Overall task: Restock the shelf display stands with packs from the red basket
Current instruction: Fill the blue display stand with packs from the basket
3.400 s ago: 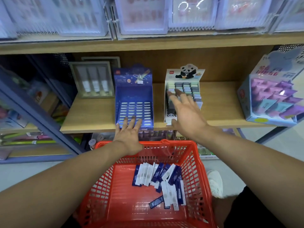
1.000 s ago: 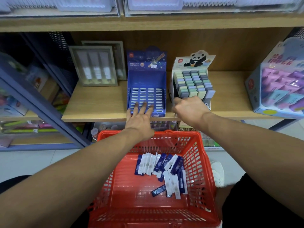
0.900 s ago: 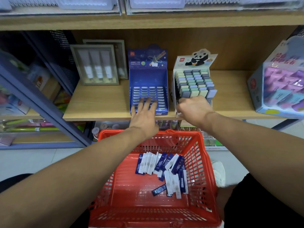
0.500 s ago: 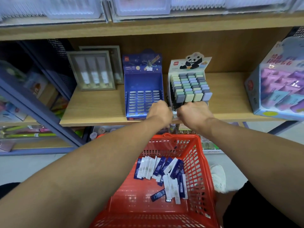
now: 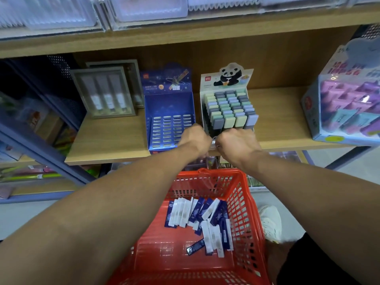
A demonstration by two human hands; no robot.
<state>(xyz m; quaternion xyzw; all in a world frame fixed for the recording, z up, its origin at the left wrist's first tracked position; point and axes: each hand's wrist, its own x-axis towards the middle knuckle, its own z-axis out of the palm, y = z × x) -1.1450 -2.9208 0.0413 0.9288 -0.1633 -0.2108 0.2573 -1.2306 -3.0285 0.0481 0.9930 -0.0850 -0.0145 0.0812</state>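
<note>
My left hand (image 5: 194, 138) and right hand (image 5: 236, 144) sit curled, knuckles up, at the front lip of the panda stand (image 5: 228, 108) on the shelf (image 5: 107, 138). Something small glints between them, but I cannot tell whether either hand holds it. The packs (image 5: 202, 219) lie loose in the red basket (image 5: 245, 204) below, beside the half-empty blue stand (image 5: 169, 116). They look light, stiff and slick, so I judge a pinch across the narrow edges best, one or two at a time.
</note>
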